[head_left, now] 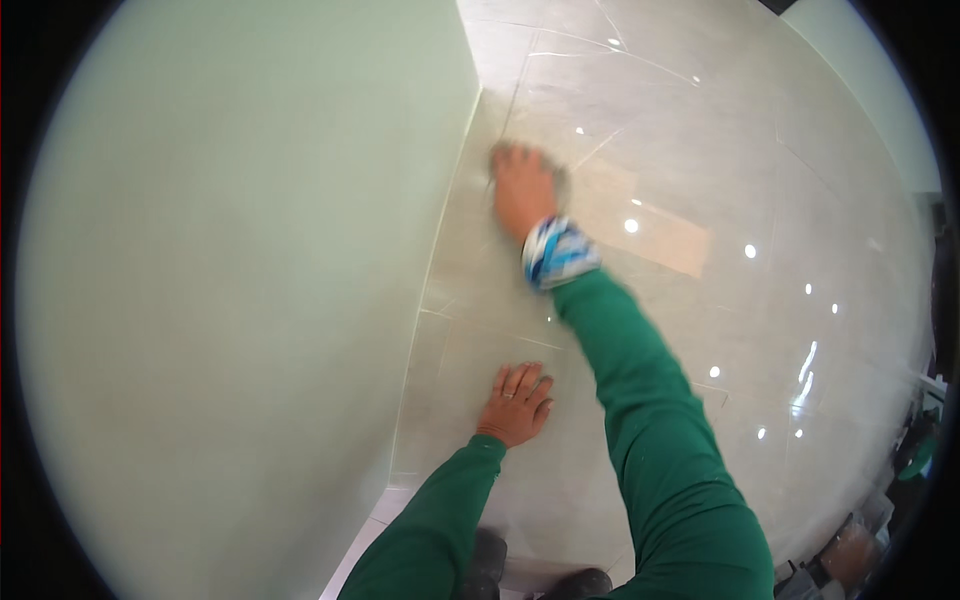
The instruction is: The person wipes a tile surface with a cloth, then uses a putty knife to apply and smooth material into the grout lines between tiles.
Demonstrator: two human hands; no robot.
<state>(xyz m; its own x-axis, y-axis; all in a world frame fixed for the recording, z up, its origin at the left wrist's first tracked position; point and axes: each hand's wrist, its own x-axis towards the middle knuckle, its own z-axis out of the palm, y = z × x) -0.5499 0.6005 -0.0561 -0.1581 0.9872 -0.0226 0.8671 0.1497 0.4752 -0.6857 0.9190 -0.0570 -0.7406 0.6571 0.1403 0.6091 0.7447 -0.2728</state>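
Note:
My left hand [516, 405] lies flat on a glossy grey-beige tiled surface [640, 430], its fingers spread and a ring on one of them. Nothing is in it. Farther out, my right hand [525, 192] presses on the same surface, close to the edge where the tiles meet a pale green wall [250, 250]. Its fingers are close together and slightly smeared by motion. A dark greyish patch [561, 184] shows around those fingers; what lies under the palm is hidden. A blue-and-white patterned band [560, 254] wraps the right wrist, over a green sleeve [660, 430].
The pale wall fills the left side. Thin joint lines and bright light reflections [631, 226] cross the tiles. My dark shoes [580, 583] show at the lower edge. Various objects [850, 555] crowd the lower right rim, too blurred to name. A white panel [870, 90] stands at the upper right.

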